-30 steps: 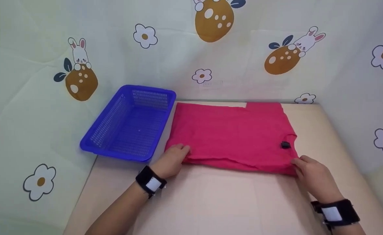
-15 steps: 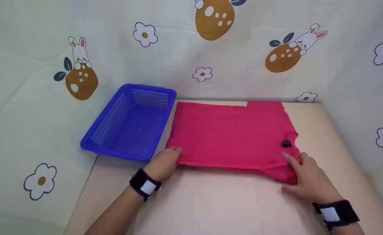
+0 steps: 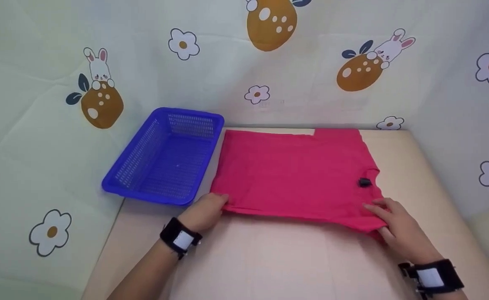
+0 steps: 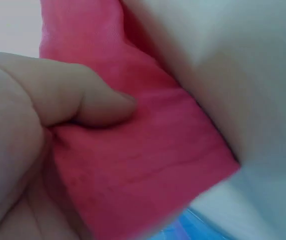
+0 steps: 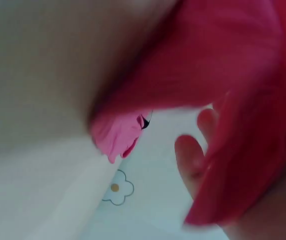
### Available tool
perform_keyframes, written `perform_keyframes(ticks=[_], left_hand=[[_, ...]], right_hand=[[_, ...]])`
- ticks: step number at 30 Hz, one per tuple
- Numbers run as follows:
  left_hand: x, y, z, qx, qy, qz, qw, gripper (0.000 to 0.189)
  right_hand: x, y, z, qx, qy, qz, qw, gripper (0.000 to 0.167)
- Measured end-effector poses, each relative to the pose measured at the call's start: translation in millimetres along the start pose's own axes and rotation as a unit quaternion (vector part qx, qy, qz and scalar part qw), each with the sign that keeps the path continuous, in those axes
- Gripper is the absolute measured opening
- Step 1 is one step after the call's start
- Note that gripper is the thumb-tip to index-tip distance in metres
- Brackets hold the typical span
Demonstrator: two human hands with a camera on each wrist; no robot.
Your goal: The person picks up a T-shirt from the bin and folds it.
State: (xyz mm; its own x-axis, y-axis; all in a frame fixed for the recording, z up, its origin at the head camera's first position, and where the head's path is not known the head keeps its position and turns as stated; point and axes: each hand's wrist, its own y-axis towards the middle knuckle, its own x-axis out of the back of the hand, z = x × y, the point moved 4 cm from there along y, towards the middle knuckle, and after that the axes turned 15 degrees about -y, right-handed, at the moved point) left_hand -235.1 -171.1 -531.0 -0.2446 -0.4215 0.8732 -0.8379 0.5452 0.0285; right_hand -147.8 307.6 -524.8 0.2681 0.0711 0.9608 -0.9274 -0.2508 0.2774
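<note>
Grips a pink T-shirt (image 3: pixel 286 175), spread on the table (image 3: pixel 278 258) with collar (image 3: pixel 372 170) toward 3 o'clock, by its near edge, between thumb and fingers of left hand (image 3: pixel 203 213) at 8 and right hand (image 3: pixel 405 231) at 4, presumably to control both corners. Includes a blue basket (image 3: pixel 148 196) at 9, apparently offset for flat spreading.

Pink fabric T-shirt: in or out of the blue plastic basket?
Out: the shirt lies beside the basket, mostly on the pale tabletop.
</note>
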Motion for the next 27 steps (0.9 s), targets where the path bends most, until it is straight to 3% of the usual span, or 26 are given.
perform_keyframes(ticks=[5,9,12,15,19,22,24,27], left_hand=[[7.3,-2.7,4.0,-0.045,-0.008,-0.074,0.9962,0.011],[10.0,-3.2,3.9,-0.061,-0.034,-0.115,0.9909,0.009],[11.7,-5.5,0.5,-0.072,-0.054,-0.127,0.9878,0.008],[12.7,-8.7,-2.6,-0.1,-0.063,-0.112,0.9867,0.011],[12.7,-15.3,-5.2,-0.137,-0.065,-0.063,0.9864,0.024],[13.0,-22.3,-5.8,-0.144,-0.082,-0.041,0.9854,0.032],[13.0,-26.0,-5.5,-0.138,-0.098,-0.044,0.9845,0.034],[13.5,-28.8,-5.2,-0.123,-0.113,-0.074,0.9831,0.028]], right_hand=[[17,-2.5,-3,-0.035,0.034,-0.15,0.9875,0.036],[30,-4.8,-12,-0.072,0.079,-0.252,0.9619,0.033],[32,-7.8,-20,-0.079,0.119,-0.301,0.943,0.03],[31,-11.9,-24,-0.076,0.117,-0.289,0.9472,0.025],[32,-18.9,-24,-0.057,0.065,-0.217,0.9724,0.012],[37,-24.6,-24,-0.044,0.051,-0.167,0.9837,0.013],[44,-27.5,-26,-0.046,0.052,-0.151,0.9861,0.014],[55,-24.2,-33,-0.058,0.039,-0.145,0.987,0.013]])
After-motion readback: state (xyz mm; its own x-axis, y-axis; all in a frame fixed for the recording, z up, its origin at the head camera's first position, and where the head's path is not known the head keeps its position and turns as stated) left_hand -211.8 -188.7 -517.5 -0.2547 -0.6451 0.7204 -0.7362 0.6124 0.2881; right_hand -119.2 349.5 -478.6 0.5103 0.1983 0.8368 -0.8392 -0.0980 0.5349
